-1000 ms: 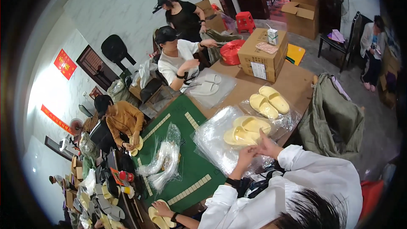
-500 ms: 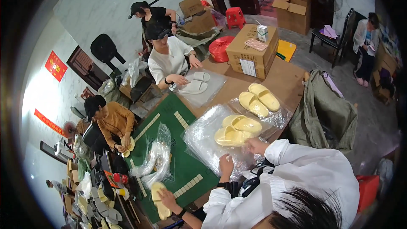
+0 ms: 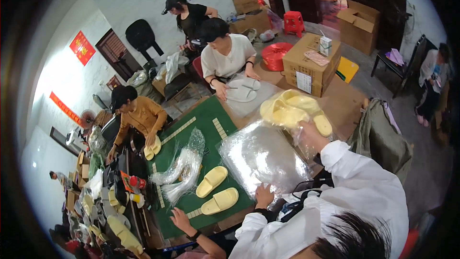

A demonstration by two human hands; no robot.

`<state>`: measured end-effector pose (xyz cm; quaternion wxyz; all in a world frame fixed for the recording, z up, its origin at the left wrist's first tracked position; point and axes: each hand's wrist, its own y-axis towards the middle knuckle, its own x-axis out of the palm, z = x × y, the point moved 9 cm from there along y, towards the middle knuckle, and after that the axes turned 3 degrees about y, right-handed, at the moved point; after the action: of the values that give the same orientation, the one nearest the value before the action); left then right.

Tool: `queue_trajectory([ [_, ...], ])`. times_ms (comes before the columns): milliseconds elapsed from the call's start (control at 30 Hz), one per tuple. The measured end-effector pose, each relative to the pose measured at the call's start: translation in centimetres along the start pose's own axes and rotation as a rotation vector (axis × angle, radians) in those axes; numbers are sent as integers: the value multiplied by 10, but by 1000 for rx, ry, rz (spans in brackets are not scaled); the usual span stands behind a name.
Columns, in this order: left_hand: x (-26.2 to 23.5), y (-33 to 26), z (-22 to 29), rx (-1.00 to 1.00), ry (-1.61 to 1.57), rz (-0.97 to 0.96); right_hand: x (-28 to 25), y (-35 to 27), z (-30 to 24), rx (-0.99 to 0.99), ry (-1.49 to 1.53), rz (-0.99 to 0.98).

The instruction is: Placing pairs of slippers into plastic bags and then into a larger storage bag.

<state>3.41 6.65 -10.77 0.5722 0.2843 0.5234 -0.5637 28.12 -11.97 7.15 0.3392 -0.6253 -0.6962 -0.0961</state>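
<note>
Bagged slippers shifted off clear bags, loose pair (released) set down

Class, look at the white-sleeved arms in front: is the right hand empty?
No, the right hand is holding yellow slippers.

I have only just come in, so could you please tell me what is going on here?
A person in white sleeves has the right hand at the edge of yellow slippers in clear plastic, and the left hand by a stack of clear plastic sheets; whether either grips is hard to tell. Across the table, one co-worker has both hands beside pale slippers, and another, in mustard, has a hand on a yellow pair. Two more slippers lie on the green mat.
</note>
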Motion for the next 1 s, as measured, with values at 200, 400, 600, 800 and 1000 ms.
queue_trajectory([
  [200,-1,0,1,8,-17,32,-64,47,-4,8,342,24],
  [400,-1,1,-1,52,-1,34,-102,40,-17,-438,-1200,108],
  [600,-2,-6,-4,48,4,60,-128,49,65,57,489,182],
  [800,3,1,-5,104,16,64,-62,-45,187,564,-598,-311],
  [1000,0,-2,-21,116,-112,185,1,-126,246,-47,-1686,-1034],
])
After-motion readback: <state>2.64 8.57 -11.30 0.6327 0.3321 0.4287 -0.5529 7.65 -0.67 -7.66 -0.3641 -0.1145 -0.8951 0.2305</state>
